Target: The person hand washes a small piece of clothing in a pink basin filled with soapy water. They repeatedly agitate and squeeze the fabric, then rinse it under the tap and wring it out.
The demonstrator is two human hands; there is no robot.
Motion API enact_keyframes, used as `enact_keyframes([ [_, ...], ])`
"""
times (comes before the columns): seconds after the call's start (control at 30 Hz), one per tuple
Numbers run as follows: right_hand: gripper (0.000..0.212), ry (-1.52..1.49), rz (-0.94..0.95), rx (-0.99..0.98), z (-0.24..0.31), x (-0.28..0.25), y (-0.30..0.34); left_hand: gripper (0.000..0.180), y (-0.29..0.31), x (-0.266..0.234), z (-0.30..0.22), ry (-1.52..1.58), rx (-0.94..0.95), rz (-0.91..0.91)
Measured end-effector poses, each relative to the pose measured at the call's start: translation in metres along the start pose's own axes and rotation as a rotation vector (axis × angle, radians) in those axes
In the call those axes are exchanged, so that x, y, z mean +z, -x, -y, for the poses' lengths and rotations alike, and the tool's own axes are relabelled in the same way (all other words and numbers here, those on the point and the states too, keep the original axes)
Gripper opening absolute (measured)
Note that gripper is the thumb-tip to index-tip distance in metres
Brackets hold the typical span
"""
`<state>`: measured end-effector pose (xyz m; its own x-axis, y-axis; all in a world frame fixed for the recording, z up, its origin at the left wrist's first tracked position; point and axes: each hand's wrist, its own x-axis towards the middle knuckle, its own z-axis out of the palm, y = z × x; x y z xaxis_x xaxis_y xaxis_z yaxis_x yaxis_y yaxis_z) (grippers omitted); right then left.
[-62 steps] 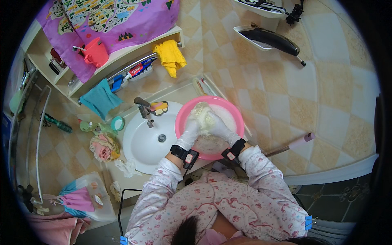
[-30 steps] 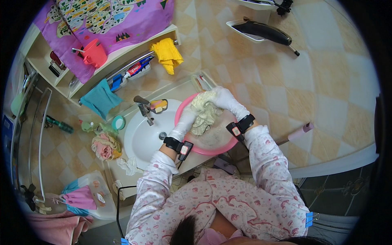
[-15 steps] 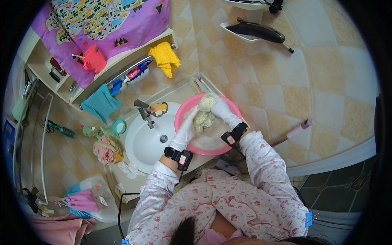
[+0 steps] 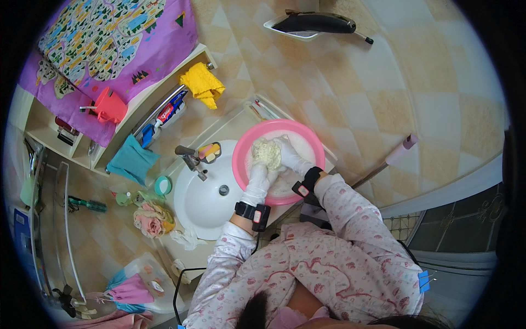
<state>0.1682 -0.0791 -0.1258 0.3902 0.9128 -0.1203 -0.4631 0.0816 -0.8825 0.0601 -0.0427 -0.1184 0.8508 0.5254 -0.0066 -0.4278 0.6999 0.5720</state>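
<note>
A bunched cream cloth with a bumpy, knit-like texture (image 4: 266, 153) is held up over a pink basin (image 4: 239, 164) of foamy water. My left hand (image 4: 262, 175), in a white glove, grips the cloth from its near side. My right hand (image 4: 290, 152), also gloved in white, is closed on the cloth's right side. Folds of the cloth hide some fingertips. Each wrist wears a black strap with a small box.
Left of the basin is a white sink (image 4: 198, 205) with a metal faucet (image 4: 189, 156) and soap in a dish (image 4: 209, 152). A green-lidded jar (image 4: 163, 185) and a pink flower (image 4: 149, 220) stand farther left. A pole (image 4: 383, 164) leans at right.
The cloth has gone from a long, hanging bundle to a rounder, compact one, slightly lower left. My left hand has moved under its near side. The view has shifted a little.
</note>
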Motion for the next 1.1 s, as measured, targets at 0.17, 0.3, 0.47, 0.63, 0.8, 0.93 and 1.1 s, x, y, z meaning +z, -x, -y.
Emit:
enact_keyframes([
  [0.17, 0.025, 0.631, 0.145, -0.412, -0.014, -0.011, 0.003, 0.031, -0.015, -0.013, -0.006, 0.226, -0.263, 0.079],
  [0.3, 0.032, 0.411, -0.125, -0.176, 0.007, -0.003, 0.014, 0.036, -0.003, -0.010, -0.003, -0.036, -0.205, -0.126],
  [0.47, 0.053, 0.508, 0.124, -0.394, 0.032, 0.013, 0.032, 0.037, -0.006, -0.019, -0.016, -0.004, -0.152, -0.113],
  [0.63, 0.060, 0.364, 0.202, -0.304, 0.067, -0.011, 0.039, 0.037, -0.010, -0.026, -0.042, 0.225, -0.103, 0.210],
  [0.8, 0.047, 0.616, -0.102, -0.206, 0.055, -0.060, 0.040, 0.049, 0.018, 0.001, -0.062, -0.706, 0.360, -0.003],
  [0.93, 0.035, 0.932, -0.226, 0.003, 0.019, -0.088, 0.040, 0.058, 0.027, 0.010, -0.087, -0.883, 0.311, -0.050],
  [1.1, 0.036, 1.115, -0.333, 0.041, -0.012, -0.099, 0.057, 0.056, 0.038, 0.022, -0.111, -0.485, 0.285, -0.056],
])
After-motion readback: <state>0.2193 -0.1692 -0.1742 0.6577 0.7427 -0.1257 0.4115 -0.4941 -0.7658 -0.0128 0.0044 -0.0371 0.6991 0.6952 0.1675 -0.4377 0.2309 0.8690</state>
